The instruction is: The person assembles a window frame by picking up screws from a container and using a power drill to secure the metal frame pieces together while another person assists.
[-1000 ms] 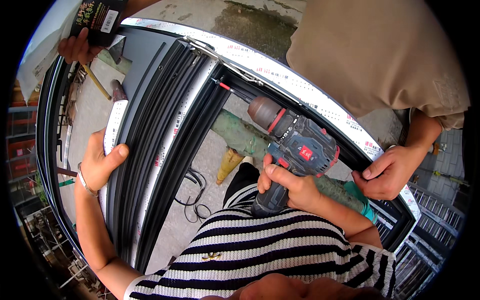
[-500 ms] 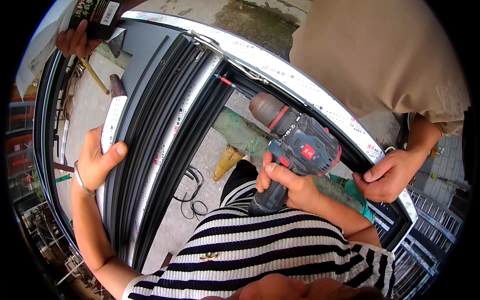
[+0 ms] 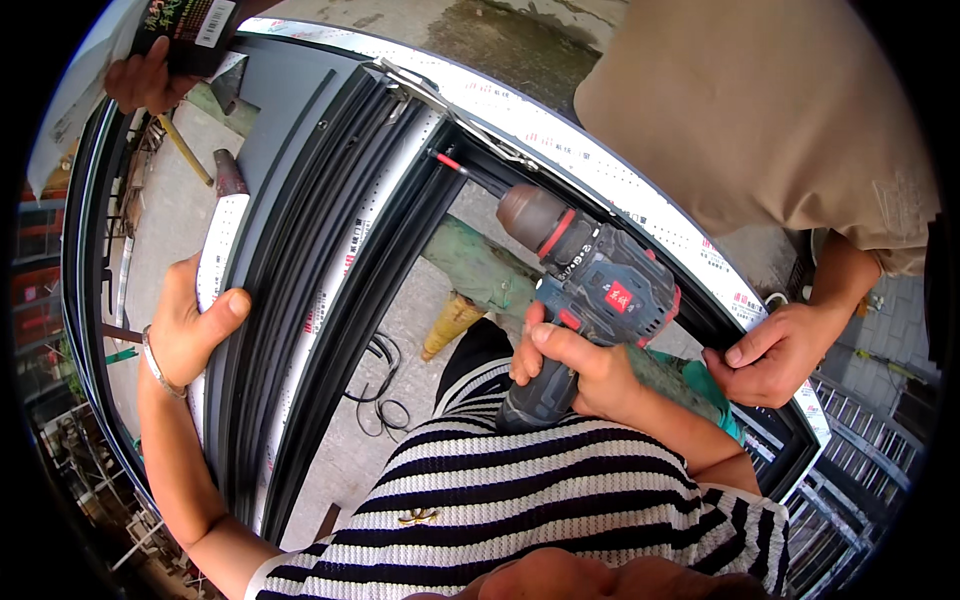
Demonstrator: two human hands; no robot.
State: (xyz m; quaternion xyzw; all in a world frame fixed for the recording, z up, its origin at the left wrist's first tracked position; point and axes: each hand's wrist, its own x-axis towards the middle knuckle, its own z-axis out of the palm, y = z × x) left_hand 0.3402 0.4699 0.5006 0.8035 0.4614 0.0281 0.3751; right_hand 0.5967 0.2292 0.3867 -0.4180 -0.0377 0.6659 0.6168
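Note:
A cordless drill, dark grey with red accents, is in my right hand, whose fingers wrap its handle. Its long bit with a red sleeve reaches into the inner corner of a dark metal window frame; whether the tip touches a screw I cannot make out. My left hand clasps the frame's outer left edge, thumb on top and fingers hidden around the side. White printed protective film covers parts of the frame.
Another person's hand rests on the frame's right side. At the upper left, a hand holds a black package. Green-wrapped pipes lie beneath the frame. A black cable curls on the concrete floor. Metal racks stand at the lower right.
The black package and the hand holding it have shifted slightly left. My hands and the drill are nearly where they were, the bit still in the corner.

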